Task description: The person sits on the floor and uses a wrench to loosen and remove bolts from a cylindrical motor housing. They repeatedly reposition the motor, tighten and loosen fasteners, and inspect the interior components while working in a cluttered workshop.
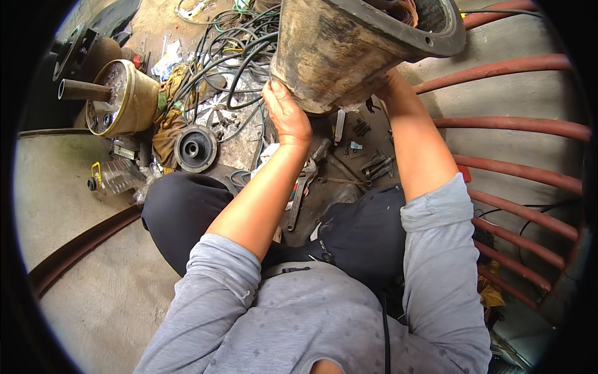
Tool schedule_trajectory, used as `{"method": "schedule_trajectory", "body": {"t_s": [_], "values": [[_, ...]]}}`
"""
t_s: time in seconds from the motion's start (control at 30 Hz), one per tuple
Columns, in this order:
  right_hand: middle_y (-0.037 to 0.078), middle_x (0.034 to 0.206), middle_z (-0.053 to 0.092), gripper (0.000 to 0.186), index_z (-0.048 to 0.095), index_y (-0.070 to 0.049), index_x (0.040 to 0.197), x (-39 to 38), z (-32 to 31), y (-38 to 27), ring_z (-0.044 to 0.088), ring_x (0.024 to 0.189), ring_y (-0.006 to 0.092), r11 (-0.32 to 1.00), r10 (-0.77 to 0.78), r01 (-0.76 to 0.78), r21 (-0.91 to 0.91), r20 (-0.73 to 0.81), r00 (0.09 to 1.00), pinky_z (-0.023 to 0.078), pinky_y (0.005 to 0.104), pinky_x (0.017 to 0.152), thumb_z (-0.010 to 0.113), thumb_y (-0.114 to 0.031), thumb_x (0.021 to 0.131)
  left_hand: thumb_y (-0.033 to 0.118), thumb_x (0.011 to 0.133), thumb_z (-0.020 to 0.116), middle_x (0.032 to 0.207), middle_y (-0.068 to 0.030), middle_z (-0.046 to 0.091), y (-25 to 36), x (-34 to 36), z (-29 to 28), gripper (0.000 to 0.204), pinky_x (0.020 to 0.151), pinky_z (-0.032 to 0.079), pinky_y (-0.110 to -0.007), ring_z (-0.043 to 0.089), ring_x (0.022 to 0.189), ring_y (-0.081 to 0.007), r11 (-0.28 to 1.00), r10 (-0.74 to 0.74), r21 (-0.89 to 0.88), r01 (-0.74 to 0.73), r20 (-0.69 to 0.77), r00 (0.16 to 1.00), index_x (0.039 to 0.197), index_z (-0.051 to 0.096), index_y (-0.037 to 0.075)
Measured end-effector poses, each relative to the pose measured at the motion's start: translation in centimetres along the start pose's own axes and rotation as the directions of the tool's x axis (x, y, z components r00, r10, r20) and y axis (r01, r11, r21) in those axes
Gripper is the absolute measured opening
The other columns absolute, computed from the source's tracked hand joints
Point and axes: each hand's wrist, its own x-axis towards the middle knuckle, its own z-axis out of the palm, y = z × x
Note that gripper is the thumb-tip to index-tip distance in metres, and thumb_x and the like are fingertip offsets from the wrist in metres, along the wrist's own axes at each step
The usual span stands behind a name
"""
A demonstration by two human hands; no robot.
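Note:
A heavy, dirty motor housing [336,56] with a dark flange hangs tilted before me at the top of the head view. Copper-coloured windings [402,9] show inside its open end. My left hand [288,115] presses against its lower left side, thumb and fingers closed up to the casing. From the right, my right hand [387,85] grips it low down, and most of those fingers are hidden behind the casing. Beneath it, an adjustable wrench [299,196] and several bolts [377,165] lie on the floor between my knees.
At left stands a cream bucket [142,103] with a metal pipe [84,90] across it. Nearby are a round black hub part [195,148] and a clear plastic bottle [121,176]. Tangled black cables [249,47] spread behind. Red metal bars [511,128] line the right side.

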Motion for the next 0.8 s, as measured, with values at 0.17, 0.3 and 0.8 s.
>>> {"method": "schedule_trajectory", "body": {"t_s": [0.17,0.3,0.8], "values": [[0.006,0.128,0.067,0.049,0.062,-0.007,0.132,0.9,1.1,0.4,0.065,0.112,0.0226,0.999,0.018,-0.018,0.037,0.001,1.000,0.053,0.0352,0.089,0.066,-0.036,0.093,0.051,0.109,0.033,0.123,-0.0257,0.060,-0.7,0.5,0.3,0.061,0.100,0.043,-0.042,0.057,0.113,-0.0361,0.997,-0.005,-0.080,0.005,0.000,1.000,0.131,0.051,-0.003],[0.006,0.128,0.067,0.048,0.063,-0.007,0.132,2.1,1.7,0.2,0.065,0.112,0.0223,0.999,0.016,-0.016,0.050,0.009,1.000,0.053,0.0351,0.089,0.066,-0.036,0.093,0.049,0.110,0.032,0.118,-0.0227,0.061,-0.7,0.4,0.4,0.058,0.098,0.044,-0.041,0.057,0.109,-0.0333,0.997,0.032,-0.071,-0.032,-0.011,0.999,0.128,0.053,-0.003],[0.006,0.126,0.068,0.046,0.064,-0.006,0.130,0.1,4.9,0.9,0.065,0.110,0.0214,0.923,-0.014,0.020,0.385,-0.017,1.000,0.052,0.0347,0.090,0.064,-0.034,0.094,0.037,0.110,0.035,0.106,-0.0245,0.064,0.1,2.2,-0.4,0.047,0.089,0.046,-0.044,0.058,0.094,-0.0367,0.991,0.129,-0.048,-0.126,0.054,0.990,0.113,0.058,-0.004]]}}
